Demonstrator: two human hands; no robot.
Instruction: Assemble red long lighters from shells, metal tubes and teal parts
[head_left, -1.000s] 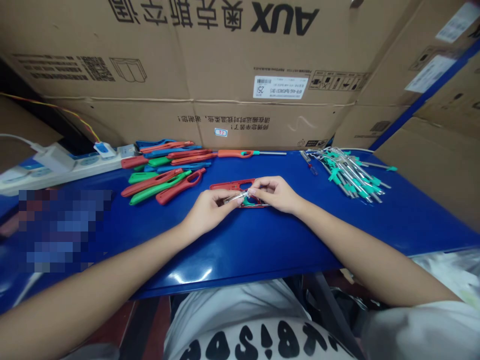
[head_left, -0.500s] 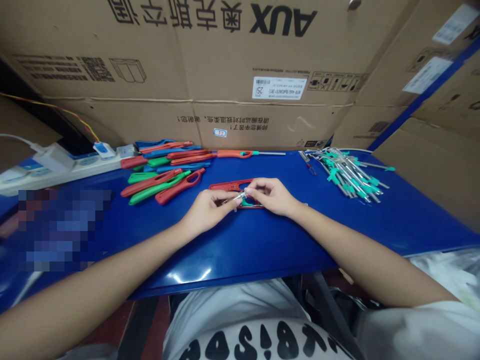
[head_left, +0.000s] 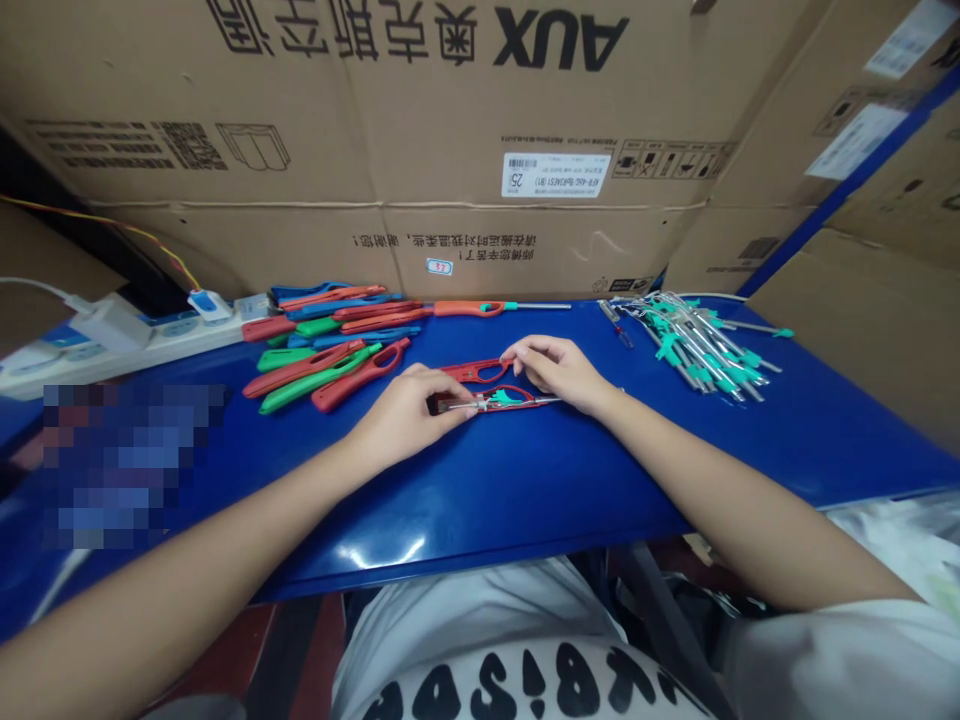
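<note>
- Change: a second ago both my hands pinched the metal-and-teal insert (head_left: 501, 400) just above the red pieces. Now it lies inside the near red shell (head_left: 531, 393), tube pointing toward the right edge.
- The two red halves now show apart. The far red shell (head_left: 480, 372) lies just behind the near one, almost touching it.
- My read: the insert looks seated in its half, so that fitting step seems done. The shell is not closed; the far half is not on top of it.
- Left hand (head_left: 405, 415): fingers curled, thumb and fingertips clamped on the left end of the near red shell, holding it down on the blue surface (head_left: 525, 480).
- Right hand (head_left: 561, 370): it has let go of the insert and shifted back. It is loosely open with the fingers slightly bent, fingertips touching the right end of the far red shell, not closed round it.
- Location: both halves and the insert sit mid-surface, nearer the back edge than the front.
- Around: pile of coloured shells (head_left: 322, 345) toward the back-left, a finished lighter (head_left: 469, 308) along the back edge, heap of inserts (head_left: 701, 340) toward the back-right and well apart from my hands.
- Power strip (head_left: 112, 345) at the left edge, cardboard boxes (head_left: 450, 120) stacked behind the back edge.
</note>
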